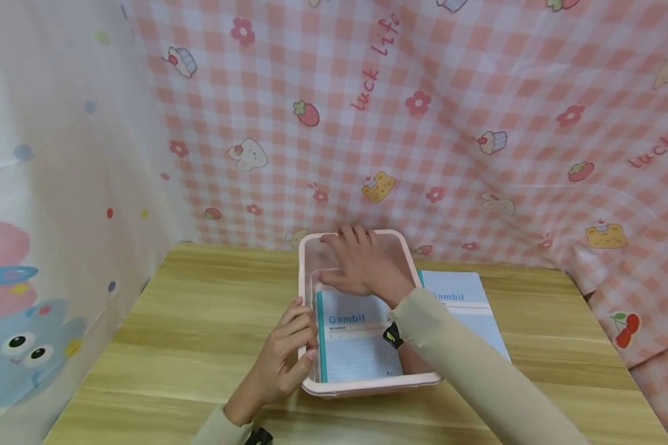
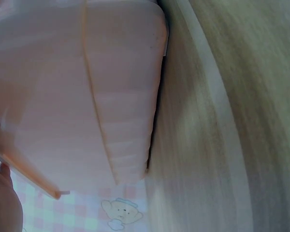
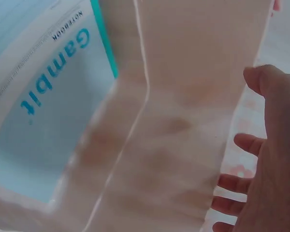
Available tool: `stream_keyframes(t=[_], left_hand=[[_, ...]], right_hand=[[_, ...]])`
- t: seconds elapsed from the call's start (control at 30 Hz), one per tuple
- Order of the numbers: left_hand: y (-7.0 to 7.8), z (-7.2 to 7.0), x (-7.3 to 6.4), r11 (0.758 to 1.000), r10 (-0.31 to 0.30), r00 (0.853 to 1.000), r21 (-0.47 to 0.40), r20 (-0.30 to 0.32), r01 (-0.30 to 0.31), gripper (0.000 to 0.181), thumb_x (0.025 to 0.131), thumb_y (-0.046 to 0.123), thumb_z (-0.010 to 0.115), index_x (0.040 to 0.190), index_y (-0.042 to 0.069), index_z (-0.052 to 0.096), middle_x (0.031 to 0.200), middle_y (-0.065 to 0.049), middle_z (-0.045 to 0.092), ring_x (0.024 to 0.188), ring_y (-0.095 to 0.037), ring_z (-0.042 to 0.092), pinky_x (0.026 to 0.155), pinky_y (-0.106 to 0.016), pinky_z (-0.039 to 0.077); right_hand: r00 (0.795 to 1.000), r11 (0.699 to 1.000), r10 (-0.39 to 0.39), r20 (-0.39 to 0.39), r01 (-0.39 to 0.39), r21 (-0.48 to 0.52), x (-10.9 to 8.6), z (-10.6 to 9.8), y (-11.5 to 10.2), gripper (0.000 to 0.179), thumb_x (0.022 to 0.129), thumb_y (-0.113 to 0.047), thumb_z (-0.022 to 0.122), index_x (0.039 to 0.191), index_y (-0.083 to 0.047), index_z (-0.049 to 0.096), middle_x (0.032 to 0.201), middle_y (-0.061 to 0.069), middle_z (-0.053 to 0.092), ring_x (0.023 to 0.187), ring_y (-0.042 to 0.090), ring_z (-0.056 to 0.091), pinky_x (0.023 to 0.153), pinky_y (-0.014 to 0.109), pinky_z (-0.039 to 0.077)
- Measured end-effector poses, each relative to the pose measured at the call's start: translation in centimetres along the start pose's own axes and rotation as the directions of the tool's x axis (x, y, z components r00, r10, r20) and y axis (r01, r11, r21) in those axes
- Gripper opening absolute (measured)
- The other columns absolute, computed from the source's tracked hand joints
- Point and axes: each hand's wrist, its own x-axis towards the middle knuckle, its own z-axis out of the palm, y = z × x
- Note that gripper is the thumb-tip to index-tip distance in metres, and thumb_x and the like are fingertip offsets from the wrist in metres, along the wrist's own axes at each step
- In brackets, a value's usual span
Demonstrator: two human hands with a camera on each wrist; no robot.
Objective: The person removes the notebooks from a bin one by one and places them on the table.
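Note:
A pale pink plastic bin (image 1: pixel 367 387) stands on the table with a notebook (image 1: pixel 362 358) lying inside. The notebook is light blue with a teal spine and reads "Gambit". My left hand (image 1: pixel 284 352) holds the bin's left rim, thumb and fingers at the edge; in the left wrist view, fingertips (image 2: pixel 2 169) meet the rim beside the bin's outer wall (image 2: pixel 125 96). My right hand (image 1: pixel 356 262) reaches over the bin to its far end. Its fingers are spread at the far rim, and in the right wrist view the thumb (image 3: pixel 258 79) lies by the edge.
A second "Gambit" notebook (image 1: pixel 467 315) lies on the wooden table (image 1: pixel 200 334) right of the bin, partly hidden by my right sleeve (image 1: pixel 479 364). A pink checked cloth (image 1: pixel 334 154) hangs behind the table, and a white printed cloth (image 1: pixel 61 185) hangs at the left.

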Motion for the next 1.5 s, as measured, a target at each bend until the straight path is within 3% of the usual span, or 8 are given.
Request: stream_keyframes(t=[0.23,0.47,0.9,1.13,1.3,1.5], left_hand=[[0.0,0.2,0.3,1.0,0.012,1.0,-0.001,0.003,-0.012,0.008,0.082,0.01,0.054,0.076,0.015,0.054,0.083,0.001,0.055,0.1,-0.022,0.054,0.125,-0.046,0.027],[0.0,0.1,0.3,1.0,0.005,1.0,-0.002,0.01,-0.005,0.008,0.082,0.01,0.054,0.077,0.015,0.054,0.085,0.001,0.057,0.105,-0.024,0.055,0.126,-0.046,0.025],[-0.2,-0.1,0.2,1.0,0.008,1.0,0.013,0.003,-0.008,0.01,0.085,0.012,0.053,0.076,0.016,0.054,0.085,0.001,0.056,0.104,-0.024,0.055,0.124,-0.046,0.027],[-0.2,0.1,0.2,1.0,0.02,1.0,-0.012,-0.002,-0.02,0.01,0.086,0.011,0.055,0.077,0.014,0.055,0.084,0.0,0.056,0.1,-0.023,0.054,0.125,-0.046,0.026],[-0.2,0.2,0.2,1.0,0.024,1.0,-0.016,-0.005,-0.024,0.009,0.085,0.01,0.055,0.077,0.014,0.054,0.084,0.0,0.056,0.1,-0.025,0.054,0.125,-0.047,0.026],[-0.1,0.0,0.1,1.0,-0.004,1.0,-0.006,-0.001,0.004,0.009,0.085,0.011,0.055,0.077,0.015,0.055,0.085,0.0,0.057,0.102,-0.023,0.054,0.126,-0.046,0.026]], right_hand=[[0.998,0.999,-0.025,-0.055,0.024,-0.027,-0.4,0.8,-0.5,0.07,0.095,-0.067,0.05,0.151,-0.026,0.043,0.143,0.008,0.042,0.131,0.03,0.04,0.109,0.05,0.039],[0.997,1.0,-0.014,0.075,0.016,-0.024,-0.5,2.6,-1.2,0.072,0.095,-0.07,0.049,0.152,-0.028,0.039,0.156,0.009,0.036,0.147,0.033,0.032,0.119,0.053,0.031],[0.98,0.996,0.028,0.197,-0.01,-0.091,0.2,6.9,-1.3,0.071,0.096,-0.068,0.047,0.153,-0.027,0.038,0.153,0.008,0.039,0.144,0.031,0.035,0.12,0.052,0.031],[0.974,0.998,0.03,0.223,-0.017,-0.058,0.1,7.9,-1.3,0.064,0.099,-0.06,0.049,0.152,-0.025,0.038,0.149,0.01,0.043,0.14,0.032,0.041,0.114,0.051,0.038],[0.959,0.994,0.074,0.273,-0.049,-0.098,-0.4,8.0,-1.5,0.066,0.098,-0.063,0.047,0.148,-0.021,0.041,0.15,0.009,0.044,0.14,0.031,0.041,0.118,0.051,0.033],[0.962,0.989,0.068,0.263,-0.031,-0.144,-0.6,8.7,-1.8,0.067,0.099,-0.066,0.042,0.147,-0.019,0.042,0.145,0.009,0.045,0.134,0.029,0.043,0.115,0.051,0.038]])
